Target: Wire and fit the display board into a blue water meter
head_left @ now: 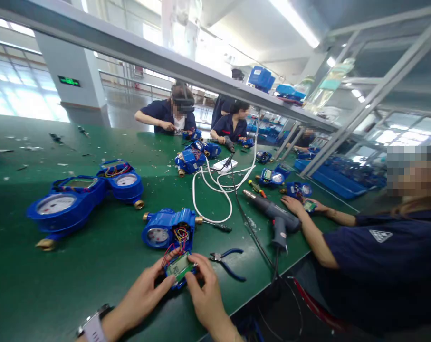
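My left hand [142, 294] and my right hand [204, 292] both grip a small blue display module with a green screen [179, 269] at the table's near edge. Red, yellow and other thin wires run from the module up into an opened blue water meter [168, 228] with brass fittings lying just beyond it. My left thumb presses on the module's left side, my right fingers curl round its right side. A watch sits on my left wrist.
Blue-handled pliers [226, 261] lie right of my hands. Two more blue meters [67, 204] [122, 179] rest at the left. A grey heat gun [275, 216], white cable [215, 185] and further meters cover the green table [76, 270]. A co-worker's hand [295, 205] reaches in from the right; others work at the back.
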Demonstrator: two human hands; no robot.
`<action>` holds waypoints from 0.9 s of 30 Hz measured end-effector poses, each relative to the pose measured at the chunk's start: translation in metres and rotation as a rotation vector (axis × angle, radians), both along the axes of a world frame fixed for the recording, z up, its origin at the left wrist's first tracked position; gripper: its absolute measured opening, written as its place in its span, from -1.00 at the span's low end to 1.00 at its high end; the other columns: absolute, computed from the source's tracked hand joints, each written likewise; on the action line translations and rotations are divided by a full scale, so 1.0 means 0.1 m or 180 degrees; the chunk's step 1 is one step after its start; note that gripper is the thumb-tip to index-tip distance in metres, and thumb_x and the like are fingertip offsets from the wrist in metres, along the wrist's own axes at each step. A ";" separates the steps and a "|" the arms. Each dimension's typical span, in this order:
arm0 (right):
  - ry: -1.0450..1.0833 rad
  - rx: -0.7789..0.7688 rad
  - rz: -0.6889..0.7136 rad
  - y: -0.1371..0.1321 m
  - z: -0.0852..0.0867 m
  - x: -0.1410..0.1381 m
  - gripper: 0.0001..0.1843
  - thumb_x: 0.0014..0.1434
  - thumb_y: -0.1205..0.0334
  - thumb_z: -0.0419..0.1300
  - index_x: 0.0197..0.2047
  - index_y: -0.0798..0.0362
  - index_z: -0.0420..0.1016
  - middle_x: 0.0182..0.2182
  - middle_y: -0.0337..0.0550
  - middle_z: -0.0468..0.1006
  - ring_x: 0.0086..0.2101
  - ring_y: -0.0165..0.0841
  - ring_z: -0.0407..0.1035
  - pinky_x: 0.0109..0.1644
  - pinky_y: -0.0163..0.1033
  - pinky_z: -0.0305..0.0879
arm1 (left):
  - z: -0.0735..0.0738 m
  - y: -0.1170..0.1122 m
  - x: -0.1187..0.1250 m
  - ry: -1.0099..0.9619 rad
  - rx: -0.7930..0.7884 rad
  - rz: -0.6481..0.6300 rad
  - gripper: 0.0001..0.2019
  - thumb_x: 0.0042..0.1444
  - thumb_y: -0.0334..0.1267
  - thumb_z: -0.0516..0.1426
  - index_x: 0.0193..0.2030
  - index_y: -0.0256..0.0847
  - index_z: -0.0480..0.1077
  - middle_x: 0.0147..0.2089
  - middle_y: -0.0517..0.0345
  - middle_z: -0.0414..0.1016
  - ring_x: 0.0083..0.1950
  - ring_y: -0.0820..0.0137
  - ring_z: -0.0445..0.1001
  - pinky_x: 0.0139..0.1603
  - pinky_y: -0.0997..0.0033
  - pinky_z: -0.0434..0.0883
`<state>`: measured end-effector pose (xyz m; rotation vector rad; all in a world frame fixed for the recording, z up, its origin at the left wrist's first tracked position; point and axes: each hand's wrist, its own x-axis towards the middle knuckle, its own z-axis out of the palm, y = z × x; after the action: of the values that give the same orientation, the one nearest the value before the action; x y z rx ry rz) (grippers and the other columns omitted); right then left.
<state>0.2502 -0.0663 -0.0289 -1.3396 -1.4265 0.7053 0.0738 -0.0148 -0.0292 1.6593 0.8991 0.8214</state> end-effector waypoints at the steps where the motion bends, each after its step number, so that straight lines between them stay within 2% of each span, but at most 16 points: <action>1: 0.0013 -0.0018 0.0043 0.01 0.02 0.01 -0.68 0.19 0.27 0.13 0.02 0.01 0.48 0.01 -0.02 0.45 -0.01 -0.23 0.37 -0.03 -0.19 0.39 | -0.02 0.01 0.00 0.0064 0.0057 0.0062 -0.49 0.18 -0.06 0.11 0.23 -0.20 0.28 0.26 0.00 0.36 0.22 0.17 0.38 0.26 0.17 0.30; 8: 0.0135 -0.0198 0.0284 0.02 0.13 0.08 -0.61 0.12 0.31 0.19 0.04 -0.04 0.51 -0.04 -0.11 0.51 -0.06 -0.24 0.40 -0.05 -0.19 0.36 | -0.10 0.01 -0.03 0.0228 0.0387 0.0089 -0.52 0.14 -0.06 0.14 0.20 -0.09 0.34 0.20 0.11 0.43 0.23 0.14 0.37 0.21 0.19 0.34; 12: 0.0163 -0.0306 0.0327 0.02 0.13 0.07 -0.57 0.11 0.33 0.18 0.06 -0.07 0.50 -0.05 -0.14 0.52 -0.11 -0.26 0.42 -0.11 -0.22 0.36 | -0.12 0.03 -0.03 0.0173 0.0438 0.0140 -0.51 0.13 -0.05 0.14 0.20 -0.11 0.33 0.21 0.09 0.41 0.22 0.12 0.38 0.21 0.16 0.34; 17: 0.0037 -0.0116 0.0173 0.01 0.08 0.05 -0.62 0.12 0.32 0.18 0.03 -0.04 0.52 -0.11 -0.12 0.55 -0.15 -0.26 0.44 -0.11 -0.20 0.36 | -0.11 0.03 -0.04 0.0127 0.0235 0.0173 -0.49 0.16 -0.02 0.11 0.22 -0.15 0.32 0.25 0.05 0.37 0.26 0.13 0.34 0.26 0.11 0.27; 21: 0.0035 0.0044 0.0065 0.00 0.05 0.06 -0.68 0.13 0.30 0.17 -0.03 0.00 0.54 -0.11 -0.09 0.55 -0.13 -0.25 0.44 -0.12 -0.20 0.38 | -0.14 0.03 -0.04 0.0050 0.0054 0.0228 -0.43 0.18 0.00 0.07 0.29 -0.20 0.22 0.29 0.00 0.31 0.30 0.14 0.28 0.30 0.08 0.17; 24: 0.0061 0.0057 0.0004 -0.01 0.04 0.07 -0.71 0.12 0.30 0.17 -0.07 0.01 0.54 -0.12 -0.07 0.55 -0.15 -0.25 0.45 -0.17 -0.23 0.40 | -0.17 0.03 -0.03 -0.0049 -0.0063 0.0341 -0.38 0.18 0.02 0.08 0.32 -0.21 0.16 0.28 -0.02 0.33 0.27 0.12 0.32 0.30 0.05 0.17; 27: 0.0061 0.0052 -0.0014 -0.01 0.04 0.07 -0.73 0.12 0.29 0.17 -0.09 0.03 0.54 -0.11 -0.04 0.54 -0.15 -0.24 0.45 -0.18 -0.22 0.41 | -0.17 0.03 -0.02 -0.0135 -0.0093 0.0347 -0.40 0.17 0.01 0.09 0.30 -0.21 0.19 0.26 -0.02 0.35 0.25 0.11 0.34 0.28 0.05 0.20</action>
<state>0.2569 -0.0672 -0.0247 -1.3197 -1.4108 0.7004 0.0721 -0.0118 -0.0462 1.5730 0.9743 0.9099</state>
